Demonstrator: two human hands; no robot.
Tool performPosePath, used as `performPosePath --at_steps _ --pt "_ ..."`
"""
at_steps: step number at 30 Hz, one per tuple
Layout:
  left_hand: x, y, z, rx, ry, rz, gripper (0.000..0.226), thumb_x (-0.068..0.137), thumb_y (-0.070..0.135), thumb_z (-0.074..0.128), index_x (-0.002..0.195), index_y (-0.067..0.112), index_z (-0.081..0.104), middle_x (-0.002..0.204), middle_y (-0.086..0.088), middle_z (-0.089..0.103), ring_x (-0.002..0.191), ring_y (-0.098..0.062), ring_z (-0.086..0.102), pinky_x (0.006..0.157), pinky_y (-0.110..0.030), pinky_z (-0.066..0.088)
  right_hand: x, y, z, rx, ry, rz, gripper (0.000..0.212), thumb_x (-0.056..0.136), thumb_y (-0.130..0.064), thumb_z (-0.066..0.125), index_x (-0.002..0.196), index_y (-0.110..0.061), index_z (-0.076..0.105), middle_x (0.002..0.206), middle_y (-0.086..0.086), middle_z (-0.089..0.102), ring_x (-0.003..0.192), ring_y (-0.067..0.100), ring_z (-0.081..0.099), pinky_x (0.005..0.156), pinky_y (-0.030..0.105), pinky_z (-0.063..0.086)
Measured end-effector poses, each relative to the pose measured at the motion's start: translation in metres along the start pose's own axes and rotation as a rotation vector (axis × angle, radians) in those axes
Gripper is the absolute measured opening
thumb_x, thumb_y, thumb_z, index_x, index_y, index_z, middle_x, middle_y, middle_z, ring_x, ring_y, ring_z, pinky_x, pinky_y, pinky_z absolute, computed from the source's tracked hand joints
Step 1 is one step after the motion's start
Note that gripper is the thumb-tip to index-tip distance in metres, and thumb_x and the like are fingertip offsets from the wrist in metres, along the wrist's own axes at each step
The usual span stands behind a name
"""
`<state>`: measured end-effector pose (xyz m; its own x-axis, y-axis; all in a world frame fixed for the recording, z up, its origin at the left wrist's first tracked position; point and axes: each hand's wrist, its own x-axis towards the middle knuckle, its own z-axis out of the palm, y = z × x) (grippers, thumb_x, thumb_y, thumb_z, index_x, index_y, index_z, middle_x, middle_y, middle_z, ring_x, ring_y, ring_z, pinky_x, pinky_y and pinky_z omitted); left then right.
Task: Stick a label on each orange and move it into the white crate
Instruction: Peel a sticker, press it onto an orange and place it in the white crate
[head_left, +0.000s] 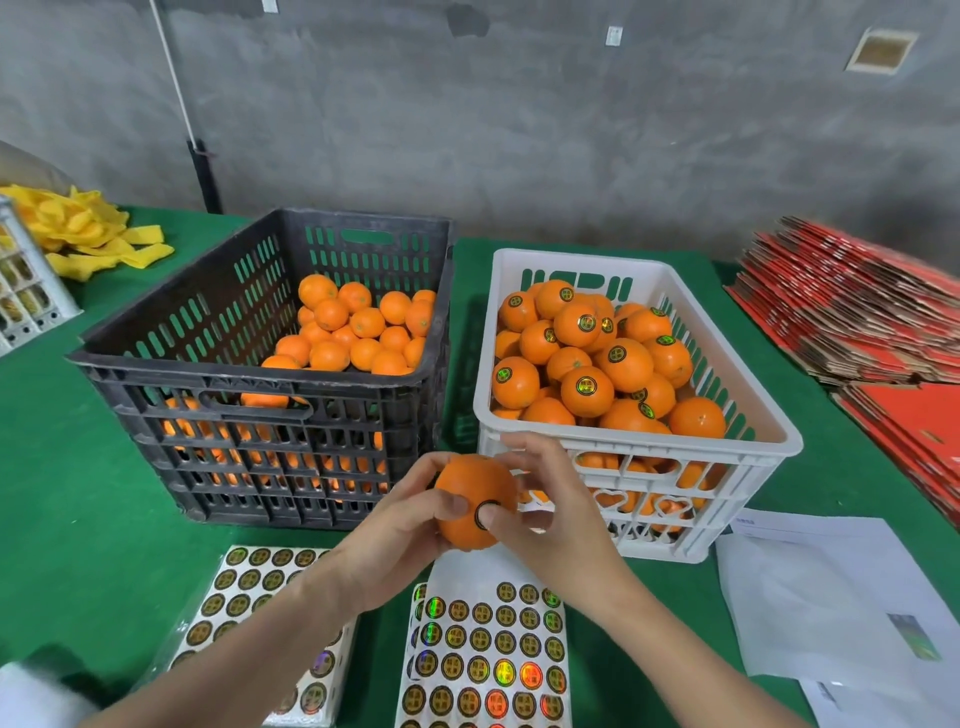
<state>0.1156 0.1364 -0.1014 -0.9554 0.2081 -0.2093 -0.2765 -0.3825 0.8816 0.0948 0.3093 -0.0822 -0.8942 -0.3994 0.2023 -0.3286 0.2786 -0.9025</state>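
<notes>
My left hand (395, 535) grips an orange (470, 486) in front of the two crates, above the label sheets. My right hand (550, 512) curls round the orange's right side and its thumb presses a round black label (480, 515) onto the skin. The white crate (769, 436) at the right holds several labelled oranges (587, 389). The black crate (260, 379) at the left holds several plain oranges (358, 332). A sheet of round black-and-gold labels (488, 654) lies under my hands, with a second sheet (244, 587) to its left.
Green cloth (78, 493) covers the table. A stack of flat red cartons (857, 317) lies at the right. White papers (831, 608) lie at the near right. Yellow foam nets (88, 234) and a white crate's corner (26, 296) are at the far left.
</notes>
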Motion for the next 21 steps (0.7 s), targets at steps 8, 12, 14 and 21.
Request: performPosePath --at_steps 8,12,14,21 --pt "0.003 0.044 0.023 0.33 -0.028 0.088 0.065 0.058 0.02 0.086 0.112 0.011 0.052 0.114 -0.019 0.053 0.093 -0.031 0.068 0.071 -0.031 0.056 0.007 -0.011 0.001 -0.223 0.036 -0.187 0.068 0.073 -0.026 0.076 0.118 -0.051 0.032 0.125 -0.023 0.034 0.113 -0.014 0.034 0.085 0.002 0.034" --pt "0.021 0.091 0.019 0.808 -0.034 0.274 0.036 0.081 0.037 0.063 0.105 0.009 0.062 0.1 -0.015 0.064 0.083 -0.024 0.069 0.07 -0.029 0.057 0.031 -0.017 -0.009 -0.176 0.147 -0.202 0.067 0.068 -0.017 0.08 0.112 -0.047 0.039 0.126 -0.007 0.037 0.106 -0.01 0.036 0.082 -0.001 0.032" --pt "0.036 0.112 0.009 0.995 0.097 0.457 0.015 0.093 0.026 0.057 0.093 0.013 0.064 0.086 -0.002 0.065 0.069 -0.007 0.064 0.059 -0.014 0.049 0.047 -0.018 -0.014 -0.165 0.171 -0.174 0.066 0.069 -0.019 0.082 0.111 -0.047 0.039 0.129 -0.004 0.039 0.106 -0.001 0.038 0.081 0.001 0.034" --pt "0.079 0.129 -0.043 1.17 0.418 0.505 0.008 0.094 0.008 0.057 0.096 0.011 0.063 0.066 0.006 0.048 0.059 -0.008 0.043 0.05 -0.013 0.031 0.13 -0.012 -0.037 -0.261 0.367 -0.152 0.068 0.068 -0.023 0.081 0.12 -0.03 0.039 0.117 -0.011 0.04 0.104 0.007 0.041 0.079 0.017 0.036"
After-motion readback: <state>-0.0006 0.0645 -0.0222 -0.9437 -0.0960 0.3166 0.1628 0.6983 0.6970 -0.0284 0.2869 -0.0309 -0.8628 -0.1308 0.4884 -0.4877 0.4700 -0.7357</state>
